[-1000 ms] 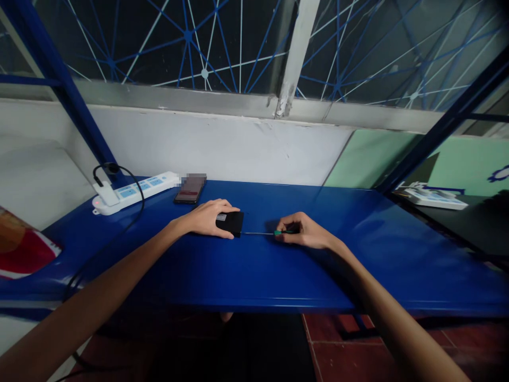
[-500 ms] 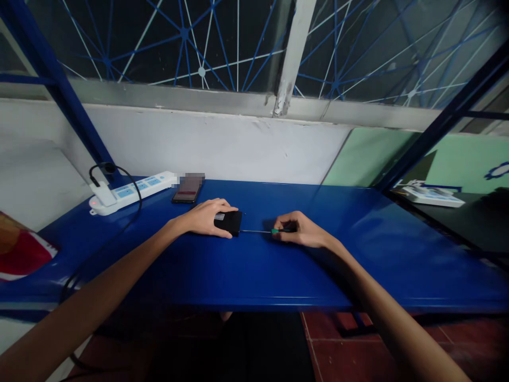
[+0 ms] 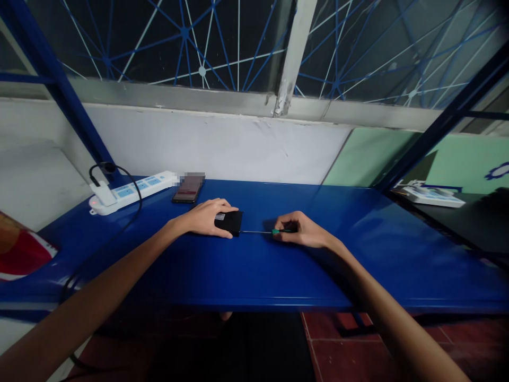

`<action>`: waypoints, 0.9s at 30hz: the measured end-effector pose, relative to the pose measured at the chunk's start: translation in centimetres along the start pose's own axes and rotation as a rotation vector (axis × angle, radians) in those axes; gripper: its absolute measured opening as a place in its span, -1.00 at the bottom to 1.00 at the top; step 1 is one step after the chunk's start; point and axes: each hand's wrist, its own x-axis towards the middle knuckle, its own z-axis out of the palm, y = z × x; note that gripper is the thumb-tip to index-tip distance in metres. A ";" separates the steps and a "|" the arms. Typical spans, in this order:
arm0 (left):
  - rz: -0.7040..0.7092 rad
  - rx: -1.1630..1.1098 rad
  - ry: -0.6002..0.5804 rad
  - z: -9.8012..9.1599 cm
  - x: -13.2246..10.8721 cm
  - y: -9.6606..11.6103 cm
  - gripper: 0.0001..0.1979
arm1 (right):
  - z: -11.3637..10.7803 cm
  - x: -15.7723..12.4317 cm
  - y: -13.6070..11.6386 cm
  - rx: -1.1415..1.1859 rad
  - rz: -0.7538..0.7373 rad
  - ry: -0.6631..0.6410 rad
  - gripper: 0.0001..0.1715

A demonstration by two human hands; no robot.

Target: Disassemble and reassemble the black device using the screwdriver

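A small black box-shaped device (image 3: 231,223) with a pale label lies flat on the blue table (image 3: 254,276). My left hand (image 3: 207,217) rests over its left part, fingers wrapped round it. My right hand (image 3: 300,229) is closed on a thin screwdriver (image 3: 262,232) with a green handle. The metal shaft lies level and its tip touches the right edge of the black device.
A white power strip (image 3: 131,192) with a plugged-in black cable (image 3: 119,223) sits at the back left. A phone (image 3: 188,189) lies beside it. A red and white object (image 3: 19,252) is at the far left. Another white power strip (image 3: 433,197) lies on a dark surface at the right.
Almost nothing has moved. Both hands, the device and the screwdriver keep their places; only the view shifts slightly.
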 end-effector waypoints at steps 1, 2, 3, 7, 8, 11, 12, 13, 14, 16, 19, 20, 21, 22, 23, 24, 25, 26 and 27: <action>-0.003 0.000 -0.002 0.0 0.0 0.0 -0.25 | 0.0 0.0 0.0 -0.004 -0.001 0.001 -0.83; -0.005 0.000 -0.004 0.0 0.0 0.0 -0.25 | 0.0 0.0 0.0 -0.007 0.000 0.003 -0.83; -0.005 0.000 -0.004 0.0 0.0 0.0 -0.24 | 0.1 0.0 0.0 -0.009 0.003 0.005 -0.83; -0.003 0.005 -0.001 0.1 0.0 -0.1 -0.25 | 0.1 0.0 0.0 0.000 0.009 0.010 -0.82; -0.002 0.005 -0.002 0.1 0.0 0.0 -0.25 | 0.1 0.0 -0.1 0.003 0.006 0.011 -0.81; 0.005 0.009 0.006 0.2 -0.1 0.1 -0.23 | 0.0 0.0 -0.1 0.012 0.003 0.001 -0.77; 0.007 0.012 0.009 0.2 -0.1 0.1 -0.23 | 0.0 0.0 -0.1 0.016 0.005 -0.003 -0.75; 0.007 0.018 0.012 0.3 -0.1 0.1 -0.22 | 0.0 0.0 -0.1 0.019 0.008 -0.005 -0.74; 0.005 0.026 0.015 0.3 -0.1 0.2 -0.22 | 0.0 0.0 0.0 0.023 0.009 -0.005 -0.73; -0.003 0.041 0.021 0.4 0.0 0.2 -0.22 | -0.1 0.0 0.2 0.032 0.004 0.000 -0.71; -0.009 0.063 0.035 0.6 0.0 0.1 -0.21 | -0.2 0.0 0.4 0.039 0.005 0.015 -0.71; -0.010 0.069 0.040 0.6 0.0 0.1 -0.21 | -0.2 -0.1 0.4 0.039 0.011 0.018 -0.71; -0.012 0.075 0.044 0.7 0.0 0.1 -0.22 | -0.3 -0.1 0.5 0.039 0.017 0.022 -0.71; -0.016 0.080 0.048 0.7 0.0 0.1 -0.22 | -0.3 -0.1 0.5 0.039 0.024 0.025 -0.70; -0.022 0.086 0.052 0.7 0.1 0.1 -0.22 | -0.3 -0.1 0.5 0.039 0.028 0.027 -0.70; -0.030 0.092 0.055 0.8 0.1 0.1 -0.22 | -0.3 -0.1 0.5 0.039 0.030 0.030 -0.69; -0.037 0.098 0.056 0.8 0.1 0.2 -0.22 | -0.3 -0.1 0.5 0.038 0.028 0.034 -0.69; -0.042 0.102 0.055 0.8 0.1 0.2 -0.21 | -0.3 -0.1 0.5 0.036 0.025 0.038 -0.68; -0.046 0.105 0.056 0.8 0.1 0.2 -0.21 | -0.3 -0.1 0.5 0.034 0.022 0.043 -0.68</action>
